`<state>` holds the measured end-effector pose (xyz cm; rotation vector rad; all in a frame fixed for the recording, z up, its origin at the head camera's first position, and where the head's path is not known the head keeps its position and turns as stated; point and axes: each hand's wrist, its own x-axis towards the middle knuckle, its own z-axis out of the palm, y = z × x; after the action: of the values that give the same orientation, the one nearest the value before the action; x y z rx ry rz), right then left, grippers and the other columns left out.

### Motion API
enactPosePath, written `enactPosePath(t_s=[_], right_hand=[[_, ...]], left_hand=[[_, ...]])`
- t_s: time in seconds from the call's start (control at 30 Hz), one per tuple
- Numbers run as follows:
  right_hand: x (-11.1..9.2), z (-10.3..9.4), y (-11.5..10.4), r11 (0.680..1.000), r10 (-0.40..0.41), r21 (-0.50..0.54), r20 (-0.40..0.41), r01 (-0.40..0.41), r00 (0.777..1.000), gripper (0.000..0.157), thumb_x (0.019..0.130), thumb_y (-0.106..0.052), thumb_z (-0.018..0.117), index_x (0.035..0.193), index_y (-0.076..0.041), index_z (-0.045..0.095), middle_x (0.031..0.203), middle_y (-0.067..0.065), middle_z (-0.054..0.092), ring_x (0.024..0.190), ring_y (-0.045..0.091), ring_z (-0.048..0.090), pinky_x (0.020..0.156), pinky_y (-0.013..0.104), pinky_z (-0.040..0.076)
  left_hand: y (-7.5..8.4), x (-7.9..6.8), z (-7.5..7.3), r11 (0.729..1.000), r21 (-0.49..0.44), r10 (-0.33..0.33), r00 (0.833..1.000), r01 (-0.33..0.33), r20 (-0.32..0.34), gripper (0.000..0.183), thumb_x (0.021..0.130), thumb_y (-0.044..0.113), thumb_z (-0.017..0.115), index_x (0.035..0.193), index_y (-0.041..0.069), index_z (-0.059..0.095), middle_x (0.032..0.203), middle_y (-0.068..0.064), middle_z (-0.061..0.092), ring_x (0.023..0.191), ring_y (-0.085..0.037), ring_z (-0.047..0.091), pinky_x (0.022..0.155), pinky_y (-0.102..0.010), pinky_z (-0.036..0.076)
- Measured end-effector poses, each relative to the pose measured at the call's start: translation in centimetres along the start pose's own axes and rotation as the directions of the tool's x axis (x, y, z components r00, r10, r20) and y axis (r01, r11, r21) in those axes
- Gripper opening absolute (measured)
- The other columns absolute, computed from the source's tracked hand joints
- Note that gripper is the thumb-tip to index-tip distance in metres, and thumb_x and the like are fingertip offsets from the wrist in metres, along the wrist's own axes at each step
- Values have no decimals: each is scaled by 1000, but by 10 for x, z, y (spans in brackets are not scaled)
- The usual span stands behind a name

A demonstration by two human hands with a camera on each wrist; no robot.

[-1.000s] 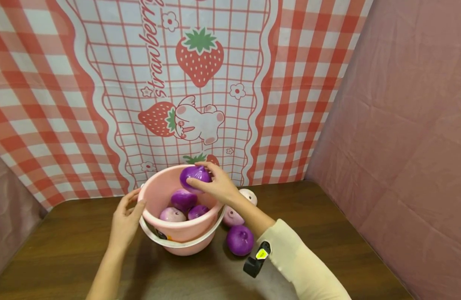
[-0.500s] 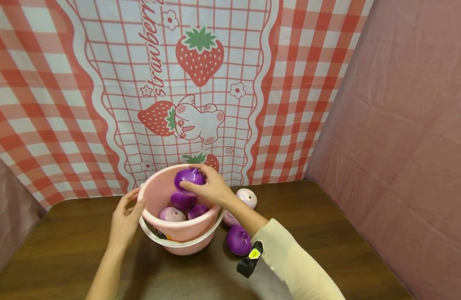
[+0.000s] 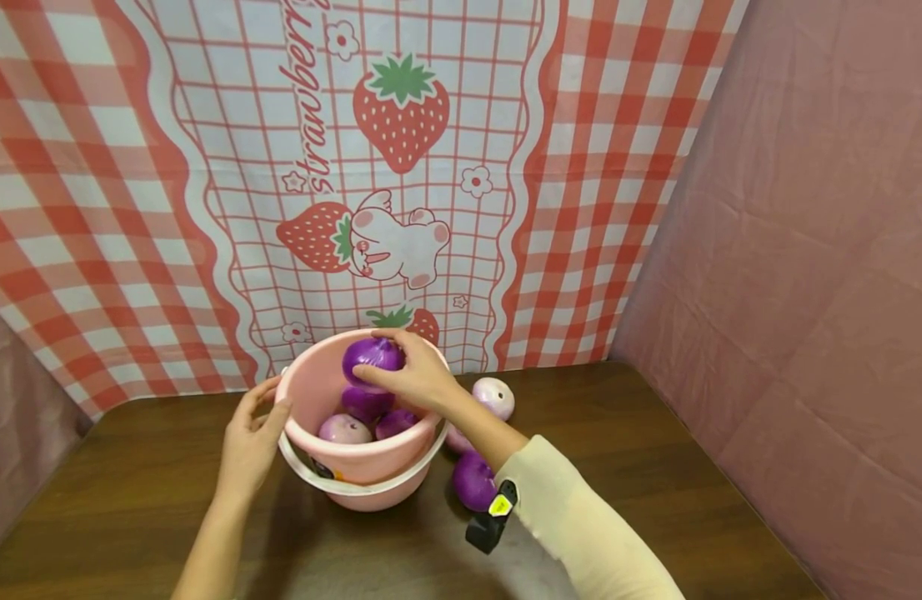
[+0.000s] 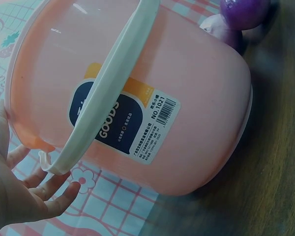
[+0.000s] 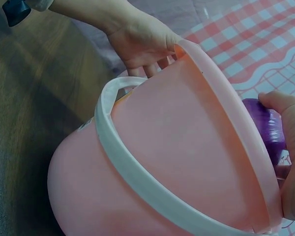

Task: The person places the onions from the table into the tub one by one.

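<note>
A pink bucket [image 3: 311, 387] stands on the table, its mouth facing up. My left hand [image 3: 247, 437] grips its left rim, the thumb at the edge and the other fingers along the outside. Over the bucket's mouth, my right hand [image 3: 416, 373] holds a shiny purple onion [image 3: 365, 363] between thumb and fingers. Below it in the bucket lie a purple onion [image 3: 367, 406], a pale onion [image 3: 344, 428] and another purple one, partly hidden by the rim. The bucket's white handle [image 4: 105, 93] hangs down across its labelled side in the left wrist view.
Right of the bucket on the wooden table [image 3: 603, 467] lie a pale onion [image 3: 495, 397], a pinkish onion mostly hidden by my right arm, and a purple onion [image 3: 472, 480]. A strawberry-patterned cloth [image 3: 401, 200] hangs behind, and a pink cloth [image 3: 806, 250] at the right.
My right hand has moved left and slightly down with the purple onion, further over the bucket's mouth. The left hand and the bucket have stayed put.
</note>
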<state>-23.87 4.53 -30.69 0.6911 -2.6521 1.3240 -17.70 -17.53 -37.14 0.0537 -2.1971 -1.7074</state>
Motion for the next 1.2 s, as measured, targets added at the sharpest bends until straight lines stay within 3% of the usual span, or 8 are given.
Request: enactPosePath(t_s=[0.2, 0.43, 0.8, 1.03, 1.2], right_hand=[[2, 1, 2, 999, -39, 10, -9, 39, 999, 55, 83, -37, 68, 131, -15, 52, 130, 9, 57, 116, 31, 54, 95, 42, 46], [0, 0, 3, 999, -22, -29, -33, 21, 999, 51, 84, -39, 66, 129, -18, 55, 129, 3, 58, 112, 25, 57, 91, 36, 47], [-5, -15, 6, 999, -11, 32, -61, 13, 998, 46, 86, -34, 65, 126, -13, 56, 126, 11, 58, 113, 32, 55, 93, 41, 46], [-10, -27, 10, 997, -7, 73, -92, 14, 996, 44, 86, -30, 66, 124, -10, 57, 123, 16, 59, 113, 34, 55, 94, 44, 46], [-14, -34, 14, 996, -7, 87, -122, 18, 992, 41, 86, -30, 66, 122, -12, 59, 124, 10, 59, 111, 31, 56, 91, 41, 48]], left_hand=[[0, 0, 0, 1000, 0, -5, 1000, 5, 1, 42, 96, 23, 51, 135, 8, 46, 124, -6, 51, 82, 13, 52, 68, -11, 47], [-3, 2, -1, 1000, -8, -3, 1000, 3, 17, 43, 96, 20, 51, 137, 7, 44, 131, -16, 50, 82, 15, 50, 68, -9, 46], [-2, 2, -1, 1000, -10, -5, 1000, 6, 29, 44, 96, 20, 50, 137, 7, 43, 134, -19, 48, 82, 16, 49, 69, -9, 45], [-1, 2, 0, 1000, 6, -2, 1000, 2, 21, 43, 96, 23, 50, 136, 8, 44, 133, -16, 50, 83, 15, 50, 69, -10, 46], [-1, 1, 0, 1000, 7, -11, 1000, 11, 8, 42, 96, 24, 50, 135, 9, 46, 127, -8, 50, 82, 14, 52, 69, -11, 48]])
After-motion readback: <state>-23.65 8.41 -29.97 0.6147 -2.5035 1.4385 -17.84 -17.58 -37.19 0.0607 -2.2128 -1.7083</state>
